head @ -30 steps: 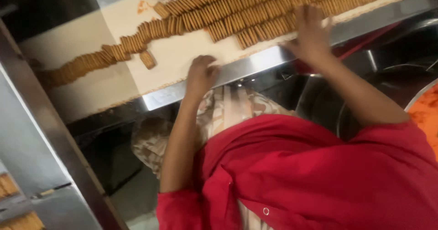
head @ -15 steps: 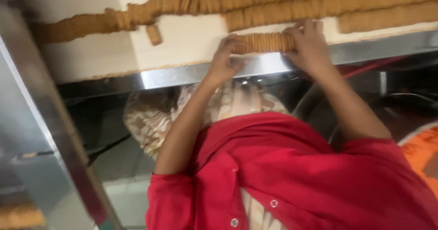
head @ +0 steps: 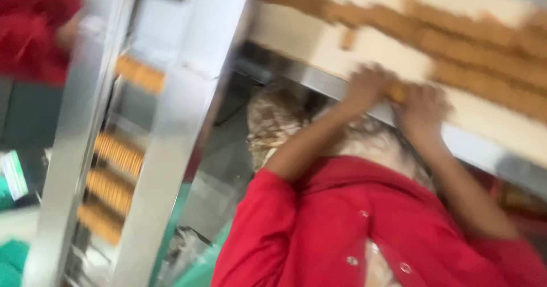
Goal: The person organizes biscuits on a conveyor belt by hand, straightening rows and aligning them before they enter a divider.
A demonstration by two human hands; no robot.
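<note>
Pale conveyor belt, blurred golden-brown biscuit stack pressed between 2 hands

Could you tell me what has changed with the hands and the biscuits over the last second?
The left hand and right hand, apart on the belt a second ago, have closed together on a short stack of biscuits at its near edge. The view has swung left, bringing a metal frame into sight. The long biscuit rows remain on the belt.
</note>
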